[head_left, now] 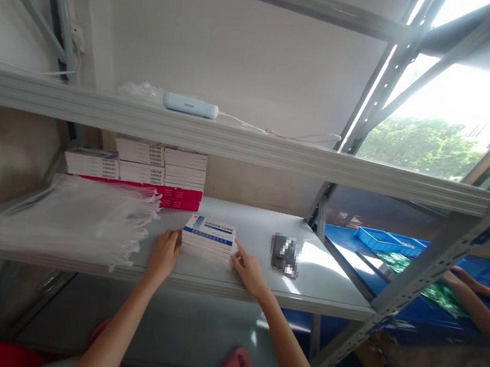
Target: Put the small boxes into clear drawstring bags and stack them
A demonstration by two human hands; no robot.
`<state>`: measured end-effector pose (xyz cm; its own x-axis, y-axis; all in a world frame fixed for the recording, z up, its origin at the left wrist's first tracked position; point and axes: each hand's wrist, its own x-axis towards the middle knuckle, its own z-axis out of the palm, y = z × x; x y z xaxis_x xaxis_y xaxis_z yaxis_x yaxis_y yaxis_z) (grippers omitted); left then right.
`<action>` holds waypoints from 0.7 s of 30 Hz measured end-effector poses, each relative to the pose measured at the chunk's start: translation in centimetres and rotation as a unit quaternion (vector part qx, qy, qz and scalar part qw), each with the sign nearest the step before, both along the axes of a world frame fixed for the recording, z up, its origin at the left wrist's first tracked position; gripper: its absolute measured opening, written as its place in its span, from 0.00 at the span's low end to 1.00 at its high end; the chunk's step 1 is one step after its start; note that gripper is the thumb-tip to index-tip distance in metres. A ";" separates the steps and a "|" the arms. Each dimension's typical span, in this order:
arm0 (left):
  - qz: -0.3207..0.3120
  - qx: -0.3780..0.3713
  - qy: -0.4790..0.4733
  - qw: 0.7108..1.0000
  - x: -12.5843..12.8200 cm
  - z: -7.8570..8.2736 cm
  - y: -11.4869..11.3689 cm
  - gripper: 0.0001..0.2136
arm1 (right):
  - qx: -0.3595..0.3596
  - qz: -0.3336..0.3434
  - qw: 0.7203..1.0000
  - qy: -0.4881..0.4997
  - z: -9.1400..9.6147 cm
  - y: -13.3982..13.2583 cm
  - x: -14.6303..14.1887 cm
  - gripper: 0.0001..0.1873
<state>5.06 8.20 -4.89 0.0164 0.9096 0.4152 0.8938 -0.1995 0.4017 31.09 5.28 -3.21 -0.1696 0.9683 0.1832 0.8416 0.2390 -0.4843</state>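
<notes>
Box pile: between left hand, right hand | long way: side-to-side | both touch ends; can't tell if squeezing

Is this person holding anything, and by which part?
A stack of boxes, by its ends: left hand at the left, right hand at the right.

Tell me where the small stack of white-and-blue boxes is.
In the head view, the box stack sits mid-picture on the shelf, between the left hand and right hand, right of the plastic bags.
</notes>
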 end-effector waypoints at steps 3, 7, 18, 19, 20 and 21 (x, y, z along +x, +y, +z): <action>0.016 -0.005 0.070 0.997 -0.1 -0.1 -1.4 0.15 | 0.058 0.015 0.998 -0.013 -0.5 -2.4 -0.1 0.33; 0.020 -0.003 0.096 0.995 0.1 0.3 -2.3 0.14 | 0.124 -0.031 0.992 -0.013 -1.3 -5.0 -0.7 0.32; 0.021 0.014 0.026 0.999 0.4 1.2 -3.1 0.24 | 0.094 0.083 0.985 -0.121 7.8 1.8 -5.6 0.50; 0.017 0.010 0.027 0.999 0.4 1.2 -3.2 0.25 | 0.043 0.101 0.982 -0.154 8.2 2.8 -6.2 0.54; 0.013 0.006 0.033 0.999 0.4 1.3 -3.2 0.24 | 0.001 0.113 0.976 -0.185 8.5 3.7 -6.6 0.57; 0.012 0.004 0.040 0.999 0.4 1.3 -3.2 0.23 | -0.025 0.119 0.971 -0.207 8.7 4.4 -6.9 0.60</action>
<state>5.49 4.98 -3.59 0.0287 0.9067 0.4208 0.9274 -0.1812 0.3272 24.23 9.70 5.44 -0.4392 0.8984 0.0048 0.8903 0.4359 -0.1318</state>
